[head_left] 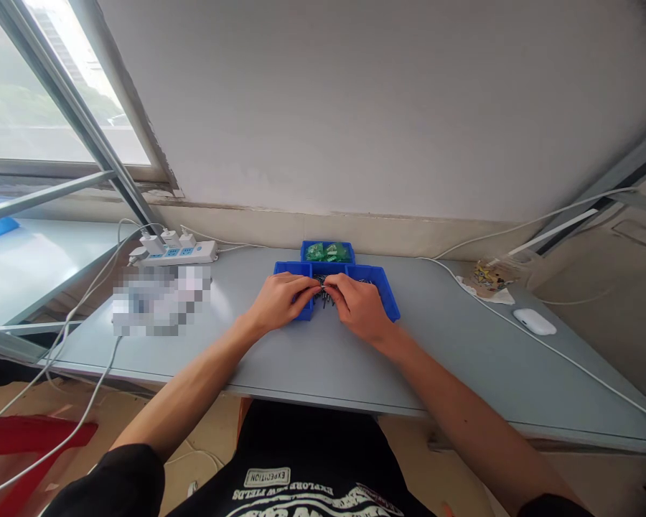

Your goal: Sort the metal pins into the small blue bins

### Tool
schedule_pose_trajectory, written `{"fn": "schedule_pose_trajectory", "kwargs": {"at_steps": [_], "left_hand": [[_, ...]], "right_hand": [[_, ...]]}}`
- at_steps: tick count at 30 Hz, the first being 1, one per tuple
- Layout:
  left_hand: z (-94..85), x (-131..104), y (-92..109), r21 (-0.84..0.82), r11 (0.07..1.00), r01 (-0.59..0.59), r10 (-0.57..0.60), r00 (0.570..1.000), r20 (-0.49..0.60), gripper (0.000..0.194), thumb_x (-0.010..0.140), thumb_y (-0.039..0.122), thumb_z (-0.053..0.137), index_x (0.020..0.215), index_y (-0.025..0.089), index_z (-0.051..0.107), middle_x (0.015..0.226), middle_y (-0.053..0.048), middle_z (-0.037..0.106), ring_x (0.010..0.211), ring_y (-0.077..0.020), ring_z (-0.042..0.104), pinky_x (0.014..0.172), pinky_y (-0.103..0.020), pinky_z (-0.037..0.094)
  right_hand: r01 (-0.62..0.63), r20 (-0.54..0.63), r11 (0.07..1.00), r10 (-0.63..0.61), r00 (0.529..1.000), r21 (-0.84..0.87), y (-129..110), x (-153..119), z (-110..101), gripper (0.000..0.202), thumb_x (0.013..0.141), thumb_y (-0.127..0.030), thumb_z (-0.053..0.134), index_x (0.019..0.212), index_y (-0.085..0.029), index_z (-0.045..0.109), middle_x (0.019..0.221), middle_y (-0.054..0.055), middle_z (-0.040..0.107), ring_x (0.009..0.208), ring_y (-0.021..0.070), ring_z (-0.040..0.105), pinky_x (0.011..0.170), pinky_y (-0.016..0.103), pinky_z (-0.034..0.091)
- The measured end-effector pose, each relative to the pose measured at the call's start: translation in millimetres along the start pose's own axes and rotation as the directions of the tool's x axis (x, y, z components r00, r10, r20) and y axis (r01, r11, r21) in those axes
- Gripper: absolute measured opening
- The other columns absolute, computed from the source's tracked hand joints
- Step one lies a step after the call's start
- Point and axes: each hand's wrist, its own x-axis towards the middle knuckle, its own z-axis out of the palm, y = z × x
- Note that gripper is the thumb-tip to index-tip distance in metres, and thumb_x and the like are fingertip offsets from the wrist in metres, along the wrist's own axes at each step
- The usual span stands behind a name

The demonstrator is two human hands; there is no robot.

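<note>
My left hand (281,298) and my right hand (359,307) meet over a group of blue bins, each with thumb and forefinger pinched. Between the fingertips is something small; its kind cannot be made out. Below them, dark thin pieces (324,300), like screws or pins, lie in the middle bin. The left blue bin (293,268) is partly covered by my left hand. In the right blue bin (390,298), small pieces show beside my right hand. Behind stands another blue bin (303,246) holding green packets (334,252).
A white power strip (197,253) with plugs sits at the back left, near a pixelated patch (161,301). On the right are a pile of small yellowish parts (489,278), a white rounded case (535,322) and a white cable (509,316). The grey table (312,366) meets a wall behind.
</note>
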Motion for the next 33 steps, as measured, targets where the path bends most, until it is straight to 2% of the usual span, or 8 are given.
{"fn": "schedule_pose_trajectory", "kwargs": {"at_steps": [23,29,33], "left_hand": [[-0.1,0.3,0.7,-0.012,1.0,-0.019,0.019,1.0,0.017,0.027,0.107,0.034,0.052,0.102,0.021,0.075,0.086,-0.002,0.078,0.076,-0.0155,0.07,0.074,-0.028,0.05],[0.0,0.0,0.0,0.01,1.0,-0.003,0.002,1.0,0.023,0.03,0.107,0.036,0.05,0.102,0.022,0.075,0.089,-0.003,0.078,0.076,-0.0154,0.07,0.075,-0.028,0.051],[-0.2,0.0,0.0,0.01,1.0,-0.005,0.004,1.0,0.02,0.031,0.107,0.036,0.049,0.102,0.021,0.076,0.089,-0.003,0.078,0.076,-0.0152,0.07,0.075,-0.028,0.051]], "right_hand": [[0.024,-0.018,1.0,-0.024,1.0,-0.002,0.2,1.1,-1.6,0.028,0.111,-0.031,0.042,0.096,-0.021,0.064,0.085,0.001,0.075,0.068,0.0135,0.066,0.062,0.026,0.041],[-0.005,-0.004,0.999,0.005,1.0,0.037,0.1,0.2,-1.6,0.021,0.11,-0.034,0.047,0.115,-0.022,0.063,0.094,0.002,0.078,0.075,0.0153,0.071,0.065,0.027,0.045],[0.004,0.007,1.0,-0.004,1.0,0.016,-0.2,0.0,-1.4,0.023,0.11,-0.032,0.045,0.11,-0.022,0.065,0.095,0.003,0.078,0.075,0.0152,0.07,0.066,0.027,0.046]]}}
